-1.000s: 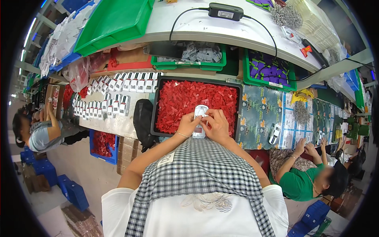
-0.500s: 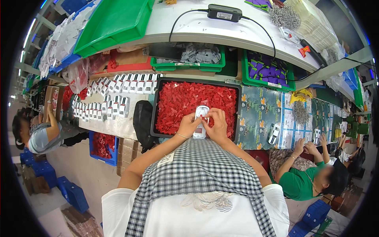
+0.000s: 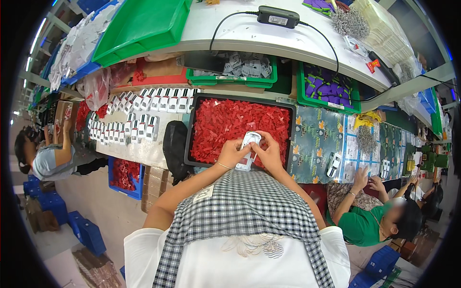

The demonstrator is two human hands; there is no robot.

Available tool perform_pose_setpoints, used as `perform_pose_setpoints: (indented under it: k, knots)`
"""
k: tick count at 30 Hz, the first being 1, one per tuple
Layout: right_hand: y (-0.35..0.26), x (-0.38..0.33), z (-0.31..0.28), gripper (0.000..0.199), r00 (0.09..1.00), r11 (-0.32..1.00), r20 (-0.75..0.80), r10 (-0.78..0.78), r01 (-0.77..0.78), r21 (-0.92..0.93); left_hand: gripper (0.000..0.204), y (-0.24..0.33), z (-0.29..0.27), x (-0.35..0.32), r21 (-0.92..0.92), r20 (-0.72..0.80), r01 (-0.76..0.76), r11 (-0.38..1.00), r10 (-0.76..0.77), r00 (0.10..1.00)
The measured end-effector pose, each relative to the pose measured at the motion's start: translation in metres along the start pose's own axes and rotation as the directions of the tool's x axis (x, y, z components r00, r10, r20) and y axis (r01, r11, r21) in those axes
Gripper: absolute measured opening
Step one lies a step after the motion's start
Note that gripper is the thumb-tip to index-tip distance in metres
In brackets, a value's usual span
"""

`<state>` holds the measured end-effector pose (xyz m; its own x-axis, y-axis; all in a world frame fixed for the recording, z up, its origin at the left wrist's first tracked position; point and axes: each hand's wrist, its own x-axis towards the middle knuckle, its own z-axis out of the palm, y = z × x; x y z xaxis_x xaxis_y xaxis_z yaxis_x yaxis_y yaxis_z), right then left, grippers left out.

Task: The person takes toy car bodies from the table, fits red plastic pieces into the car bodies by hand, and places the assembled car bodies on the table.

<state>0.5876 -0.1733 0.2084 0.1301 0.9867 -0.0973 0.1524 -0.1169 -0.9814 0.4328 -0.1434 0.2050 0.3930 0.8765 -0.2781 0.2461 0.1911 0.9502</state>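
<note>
A white plastic toy car body [image 3: 251, 138] is held upright over the near edge of the black tray [image 3: 292, 129]. The fingers of my left hand [image 3: 232, 153] are closed on its left side. My right hand [image 3: 268, 150] grips it from the right, with thumb and fingertips over the middle of the shell. The fingers hide part of its inside, and I cannot make out any small part between them. Loose red plastic pieces [image 3: 218, 127] fill the tray beneath my hands.
Rows of white toy cars [image 3: 139, 127] stand on the left table. Green bins [image 3: 225, 79] sit under a white shelf [image 3: 221, 24] holding a power adapter [image 3: 278, 18]. A blue bin [image 3: 137, 189] is lower left. At right, a co-worker in green [image 3: 365, 221] sits near another car body [image 3: 333, 164].
The car body has tilted, its top end swinging right, and my right fingers have shifted over it. The co-worker's hands at the right have moved lower and a little left.
</note>
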Motion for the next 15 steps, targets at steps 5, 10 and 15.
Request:
perform_pose_setpoints:
  k: [5,10,15]
  knots:
    - [0.0017,0.0026,-0.0005,0.039,0.998,0.992,0.024,0.054,-0.056,0.109,0.024,-0.001,-0.0016,0.0011,-0.031,0.039,0.066,0.997,-0.065,0.997]
    - [-0.0011,0.0033,-0.0013,0.038,0.996,0.99,0.055,0.068,-0.074,0.121,0.024,-0.0031,-0.0021,0.0005,-0.032,0.037,0.076,0.997,-0.074,0.997]
    - [-0.0023,0.0048,0.0002,0.037,0.995,0.994,0.08,0.058,-0.066,0.09,0.021,-0.0093,0.0016,-0.0008,-0.118,-0.018,0.034,0.992,-0.036,0.999]
